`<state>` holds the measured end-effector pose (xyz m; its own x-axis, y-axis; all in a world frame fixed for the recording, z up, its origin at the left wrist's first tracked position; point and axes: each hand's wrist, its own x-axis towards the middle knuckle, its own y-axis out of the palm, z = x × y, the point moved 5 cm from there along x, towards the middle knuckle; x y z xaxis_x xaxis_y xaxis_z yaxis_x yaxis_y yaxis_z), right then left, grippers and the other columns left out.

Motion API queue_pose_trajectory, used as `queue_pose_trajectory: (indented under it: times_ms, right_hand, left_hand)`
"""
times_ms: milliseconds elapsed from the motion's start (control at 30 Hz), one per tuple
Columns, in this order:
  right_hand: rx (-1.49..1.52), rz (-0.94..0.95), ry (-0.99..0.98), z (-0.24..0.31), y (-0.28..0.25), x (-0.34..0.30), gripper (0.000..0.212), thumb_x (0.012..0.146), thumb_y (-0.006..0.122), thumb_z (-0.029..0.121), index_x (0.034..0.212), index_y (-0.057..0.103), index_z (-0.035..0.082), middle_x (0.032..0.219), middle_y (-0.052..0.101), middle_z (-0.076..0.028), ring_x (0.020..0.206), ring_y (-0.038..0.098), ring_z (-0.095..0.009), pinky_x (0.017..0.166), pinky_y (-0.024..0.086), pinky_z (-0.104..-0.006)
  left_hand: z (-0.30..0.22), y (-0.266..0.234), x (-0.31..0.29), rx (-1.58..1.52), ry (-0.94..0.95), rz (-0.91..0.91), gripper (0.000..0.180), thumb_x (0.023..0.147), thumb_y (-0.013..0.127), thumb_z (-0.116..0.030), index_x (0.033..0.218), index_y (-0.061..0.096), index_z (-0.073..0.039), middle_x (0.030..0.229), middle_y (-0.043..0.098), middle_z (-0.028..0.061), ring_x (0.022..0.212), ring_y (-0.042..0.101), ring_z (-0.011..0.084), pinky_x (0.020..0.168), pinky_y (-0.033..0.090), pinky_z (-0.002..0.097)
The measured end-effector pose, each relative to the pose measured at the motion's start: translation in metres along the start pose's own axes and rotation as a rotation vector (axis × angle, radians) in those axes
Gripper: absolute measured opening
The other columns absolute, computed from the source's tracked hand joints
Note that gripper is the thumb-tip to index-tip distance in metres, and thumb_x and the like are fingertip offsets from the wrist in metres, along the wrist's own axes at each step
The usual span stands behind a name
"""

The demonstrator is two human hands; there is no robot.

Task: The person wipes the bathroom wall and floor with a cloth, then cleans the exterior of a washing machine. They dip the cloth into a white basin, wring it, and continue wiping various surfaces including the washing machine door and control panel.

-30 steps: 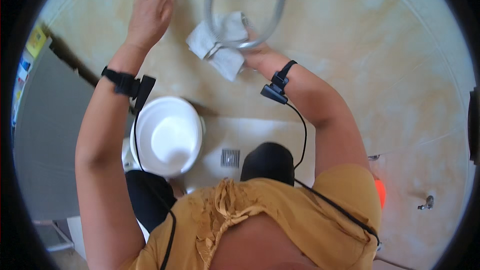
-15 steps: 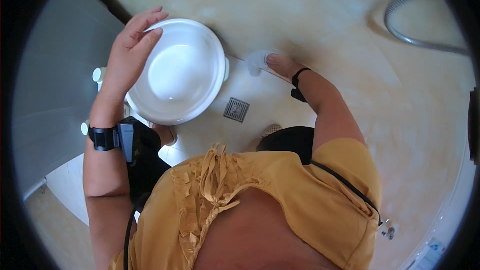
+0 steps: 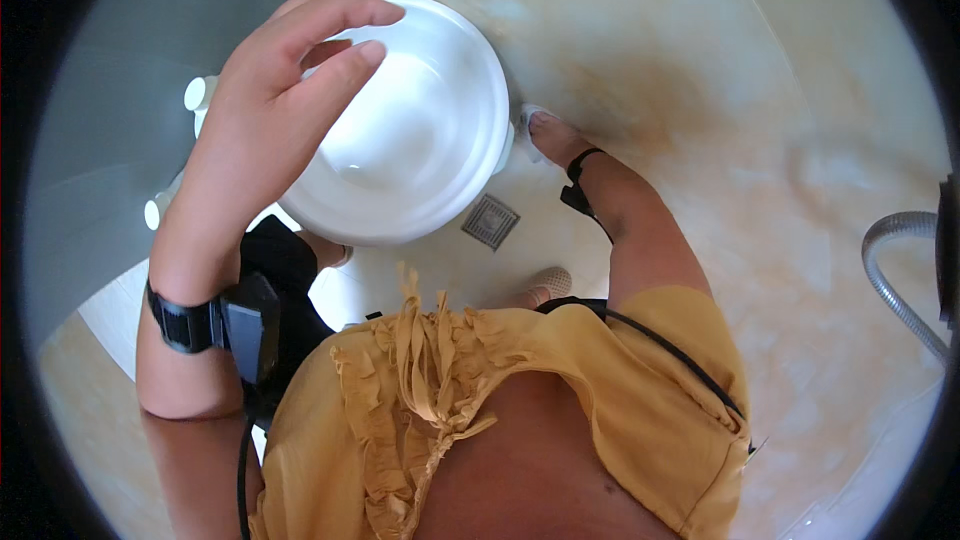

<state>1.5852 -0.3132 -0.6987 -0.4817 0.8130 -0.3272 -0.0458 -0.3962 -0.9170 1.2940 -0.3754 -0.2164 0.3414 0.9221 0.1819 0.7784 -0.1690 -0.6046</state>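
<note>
Above one white basin, one left hand curves wide, while one right hand grips one white cloth.

The square floor drain is set in pale floor. Beige marbled wall: beyond drain. Grey panel: left of drain.

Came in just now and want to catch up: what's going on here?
A person has the right hand at a white cloth, low down and just right of a white basin. Too little of the cloth shows to tell how it is held. The left hand, loosely open with nothing in it, partly covers the basin in this view. A square floor drain lies nearby, and a silver hose curves at the right edge.
</note>
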Motion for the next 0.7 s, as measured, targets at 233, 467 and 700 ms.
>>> queue_pose_trajectory:
  times_ms: [233, 467, 700]
  right_hand:
    - [0.081, -0.310, -0.202, 0.085, -0.156, -0.023, 0.017, 0.084, 0.061, 0.009, 0.097, 0.071, 0.005, 0.112, 0.067, -0.012, 0.112, 0.060, -0.028, 0.101, 0.047, -0.0377]
    - [-0.284, -0.313, -0.099, 0.132, -0.294, -0.121, 0.017, 0.086, 0.058, 0.012, 0.099, 0.068, 0.009, 0.113, 0.066, -0.009, 0.113, 0.060, -0.026, 0.102, 0.045, -0.0359]
    - [-0.660, -0.634, -0.107, 0.142, -0.378, -0.205, 0.013, 0.087, 0.061, 0.014, 0.099, 0.066, 0.013, 0.111, 0.066, -0.008, 0.112, 0.061, -0.028, 0.095, 0.050, -0.0399]
  left_hand:
    - [0.045, -0.009, 0.000, 0.106, 0.122, 0.010, 0.032, 0.101, 0.060, -0.023, 0.126, 0.069, -0.005, 0.139, 0.060, 0.0099, 0.117, 0.064, 0.0188, 0.099, 0.051, 0.0311]
    - [0.066, -0.027, 0.018, 0.001, 0.098, -0.134, 0.037, 0.097, 0.062, -0.029, 0.121, 0.069, -0.002, 0.109, 0.072, 0.0134, 0.101, 0.067, 0.0230, 0.089, 0.052, 0.0342]
    - [0.080, -0.035, 0.028, -0.094, 0.097, -0.111, 0.040, 0.096, 0.061, -0.030, 0.124, 0.068, -0.003, 0.108, 0.073, 0.0142, 0.096, 0.067, 0.0221, 0.086, 0.052, 0.0332]
